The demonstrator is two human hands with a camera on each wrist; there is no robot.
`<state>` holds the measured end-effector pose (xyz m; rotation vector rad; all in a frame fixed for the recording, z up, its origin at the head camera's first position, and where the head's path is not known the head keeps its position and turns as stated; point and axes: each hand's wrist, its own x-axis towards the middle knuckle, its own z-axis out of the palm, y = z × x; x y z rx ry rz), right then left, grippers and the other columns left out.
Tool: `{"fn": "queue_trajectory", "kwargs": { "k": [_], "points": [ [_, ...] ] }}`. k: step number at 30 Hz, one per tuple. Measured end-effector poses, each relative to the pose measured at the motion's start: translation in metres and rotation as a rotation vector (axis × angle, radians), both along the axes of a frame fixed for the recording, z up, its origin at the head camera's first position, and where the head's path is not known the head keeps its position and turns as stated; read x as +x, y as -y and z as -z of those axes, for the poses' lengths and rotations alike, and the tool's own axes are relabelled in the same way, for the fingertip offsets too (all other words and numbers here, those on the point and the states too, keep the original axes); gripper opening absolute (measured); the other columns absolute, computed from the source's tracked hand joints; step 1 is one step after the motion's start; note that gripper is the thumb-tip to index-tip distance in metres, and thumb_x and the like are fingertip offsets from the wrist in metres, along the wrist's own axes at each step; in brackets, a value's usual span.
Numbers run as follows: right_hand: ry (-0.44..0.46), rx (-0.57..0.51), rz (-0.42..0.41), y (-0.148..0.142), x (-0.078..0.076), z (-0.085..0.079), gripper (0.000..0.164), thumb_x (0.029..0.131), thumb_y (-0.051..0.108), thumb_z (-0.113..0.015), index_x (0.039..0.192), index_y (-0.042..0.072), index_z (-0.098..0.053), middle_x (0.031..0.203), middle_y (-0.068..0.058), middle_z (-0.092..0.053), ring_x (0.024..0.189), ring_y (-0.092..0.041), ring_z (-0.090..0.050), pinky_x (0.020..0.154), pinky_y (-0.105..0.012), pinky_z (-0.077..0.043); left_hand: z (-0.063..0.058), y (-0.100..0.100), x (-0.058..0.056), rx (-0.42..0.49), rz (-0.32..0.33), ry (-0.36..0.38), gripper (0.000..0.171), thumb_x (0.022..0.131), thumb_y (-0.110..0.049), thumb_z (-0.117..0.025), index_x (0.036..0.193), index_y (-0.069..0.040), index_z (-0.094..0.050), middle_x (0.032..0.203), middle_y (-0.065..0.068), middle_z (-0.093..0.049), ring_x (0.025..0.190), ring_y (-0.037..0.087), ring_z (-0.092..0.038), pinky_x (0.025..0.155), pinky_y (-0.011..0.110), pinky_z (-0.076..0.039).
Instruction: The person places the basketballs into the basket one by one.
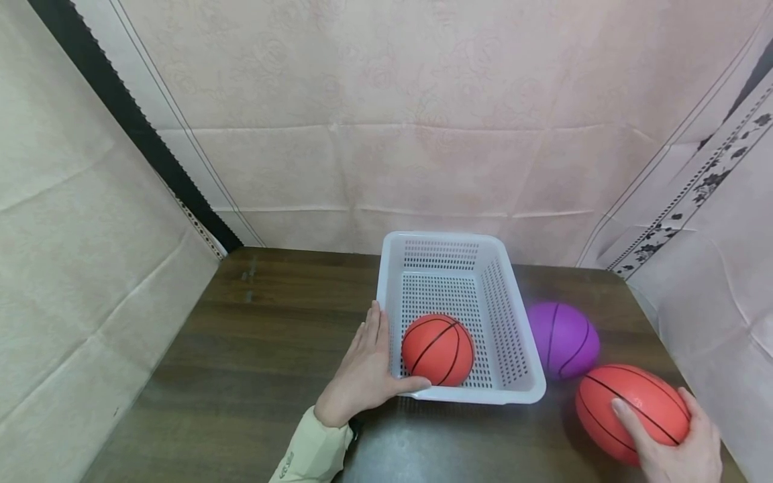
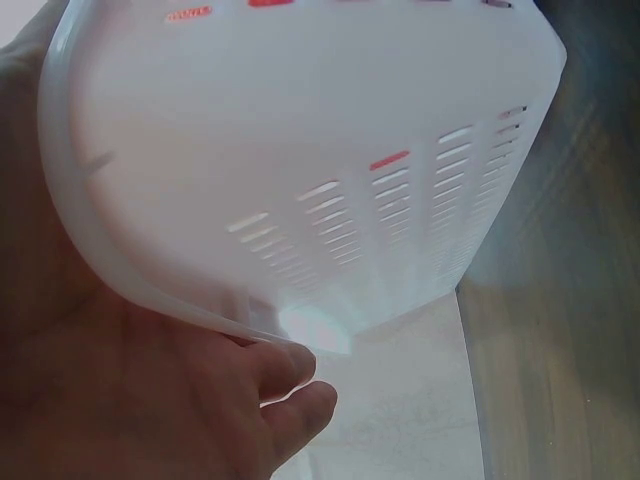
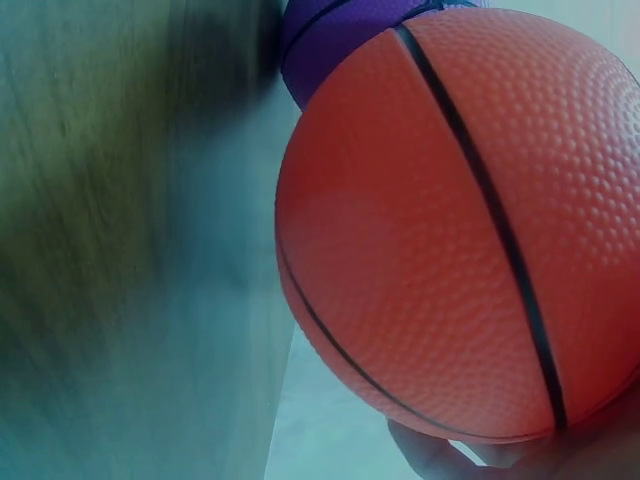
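Basketball (image 1: 640,396) clamped in the right hand (image 1: 682,459), beside a white basket (image 1: 477,394)

With the basket as the centre of the clock in the head view, this ball is at 4 o'clock. It is orange-red and round, with a pebbled, slightly shiny skin and thin black lines. The right hand's thumb lies on its 8 o'clock side and the fingers curve round its 3 o'clock side; whether the ball touches the desk (image 1: 272,349), I cannot tell. A similar second ball (image 1: 437,349) rests inside the basket, towards its 7 o'clock corner. A purple ball (image 1: 561,339) with dark lines sits just beside the basket, at 3 o'clock. At 8 o'clock is the left hand (image 1: 368,369), its fingers straight and close together along the slotted outer wall, its thumb over the rim.

Dark print on the pale green sleeve (image 1: 314,449) is too small to read.

The desk is dark brown with wood grain, shining at 6 o'clock. Creased pale cloth (image 1: 410,168) hangs at 12 o'clock. A dark strip (image 1: 133,127) slants at 10 o'clock, and a white band with dark flowers (image 1: 694,201) at 2 o'clock.
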<state>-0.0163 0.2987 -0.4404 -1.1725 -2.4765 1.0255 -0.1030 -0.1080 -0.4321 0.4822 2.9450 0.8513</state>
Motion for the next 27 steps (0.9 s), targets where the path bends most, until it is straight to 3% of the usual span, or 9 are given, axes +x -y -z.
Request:
{"fn": "queue_trajectory", "kwargs": {
  "k": [6,13,27],
  "points": [
    [-0.027,-0.013,0.026,0.0004,0.0021,-0.0039,0.107,0.073,0.054,-0.078,0.156,0.017,-0.021,0.148,-0.024,-0.030,0.122,-0.046,-0.037,0.086,-0.065,-0.039,-0.0002,-0.0004,-0.0003,0.008,0.002,0.006,0.132,0.067,-0.082,-0.062,0.155,0.000,-0.006,0.162,0.014,0.008,0.148,0.026,0.002,0.116,0.048,-0.014],
    [-0.072,0.001,0.049,0.0020,0.0027,-0.0049,0.103,0.074,0.052,-0.078,0.156,0.022,-0.023,0.150,-0.021,-0.030,0.125,-0.043,-0.036,0.092,-0.066,-0.036,0.0003,-0.0002,-0.0004,0.002,0.000,0.001,0.131,0.068,-0.081,-0.062,0.154,0.001,-0.007,0.162,0.014,0.008,0.148,0.026,0.003,0.116,0.048,-0.013],
    [-0.145,-0.010,0.096,0.0064,0.0051,-0.0084,0.096,0.072,0.047,-0.082,0.151,0.040,-0.029,0.151,-0.009,-0.033,0.123,-0.033,-0.036,0.094,-0.047,-0.039,-0.0002,-0.0002,-0.0014,-0.003,0.000,0.037,0.134,0.067,-0.083,-0.060,0.155,-0.002,-0.002,0.162,0.012,0.011,0.148,0.024,0.005,0.117,0.047,-0.012]
  ]
}}
